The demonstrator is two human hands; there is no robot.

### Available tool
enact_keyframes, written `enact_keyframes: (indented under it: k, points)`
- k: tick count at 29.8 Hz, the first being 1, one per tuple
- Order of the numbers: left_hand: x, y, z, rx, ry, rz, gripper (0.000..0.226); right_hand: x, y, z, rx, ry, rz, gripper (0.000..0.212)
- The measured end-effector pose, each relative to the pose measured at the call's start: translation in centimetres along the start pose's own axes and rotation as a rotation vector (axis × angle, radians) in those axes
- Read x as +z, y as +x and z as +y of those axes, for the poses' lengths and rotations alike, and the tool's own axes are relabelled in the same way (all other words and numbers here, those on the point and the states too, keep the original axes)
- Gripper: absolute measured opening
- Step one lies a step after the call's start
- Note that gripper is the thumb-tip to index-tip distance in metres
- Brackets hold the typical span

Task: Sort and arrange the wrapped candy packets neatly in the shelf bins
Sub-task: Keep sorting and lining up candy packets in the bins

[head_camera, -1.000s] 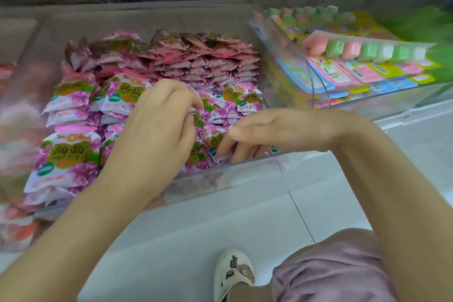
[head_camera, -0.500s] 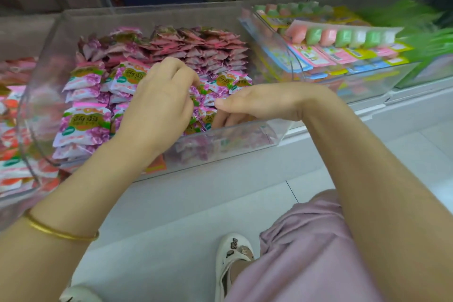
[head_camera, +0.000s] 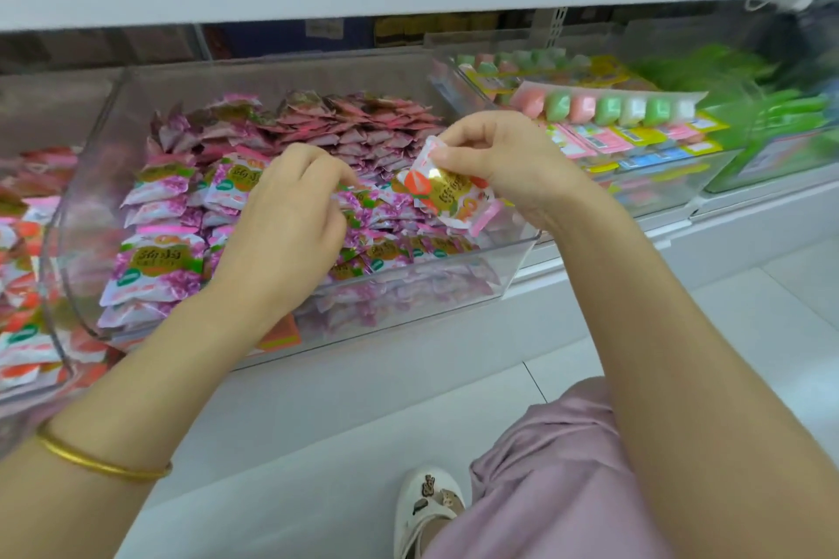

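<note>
The left hand (head_camera: 286, 222) has its fingers curled down among the purple candy packets (head_camera: 159, 259) in the middle clear bin (head_camera: 517, 259); whether it pinches one, I cannot tell. The right hand (head_camera: 504, 159) pinches an orange-and-white packet (head_camera: 447, 193) by its upper edge between thumb and fingers. It holds the packet above the right front part of this bin, just over the purple packets.

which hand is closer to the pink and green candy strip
Right. The right hand is just left of the strip, pinching an orange packet; the left hand is farther left, over the pink packets.
</note>
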State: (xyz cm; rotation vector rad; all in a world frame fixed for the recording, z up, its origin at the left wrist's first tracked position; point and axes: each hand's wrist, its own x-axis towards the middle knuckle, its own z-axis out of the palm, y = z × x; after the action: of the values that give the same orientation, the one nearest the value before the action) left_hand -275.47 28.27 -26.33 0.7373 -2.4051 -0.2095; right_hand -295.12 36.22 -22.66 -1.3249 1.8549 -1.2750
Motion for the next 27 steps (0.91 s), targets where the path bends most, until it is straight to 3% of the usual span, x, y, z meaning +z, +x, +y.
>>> enact_keyframes:
  k: [5,9,13,17,21,25,27]
  points:
    - [-0.2,0.0,-0.4,-0.097,-0.137,0.054,0.03,0.7,0.8,0.9,0.003,-0.032,0.137,0.006]
    - [-1.4,0.1,-0.2,-0.214,-0.207,0.084,0.031,1.4,1.2,1.1,0.008,0.056,0.161,0.03]
    - [-2.6,0.9,-0.7,-0.308,-0.313,0.073,0.022,2.5,1.3,-0.2,0.19,0.513,0.16,0.029]
    - [-2.7,1.2,0.0,-0.429,-0.617,-0.098,0.015,4.1,1.1,-1.4,0.247,0.825,0.115,0.013]
    - [-3.1,1.5,0.3,-0.503,-0.69,-0.042,0.014,5.0,0.9,-2.1,0.246,0.656,0.02,0.008]
    - [-4.0,0.8,-1.2,-0.385,-0.519,-0.098,0.012,5.0,0.2,-2.3,0.152,0.33,-0.118,0.026]
    - [-4.3,0.3,-1.7,-0.322,-0.441,-0.115,0.016,5.9,-0.4,-2.4,0.103,0.168,-0.243,0.017]
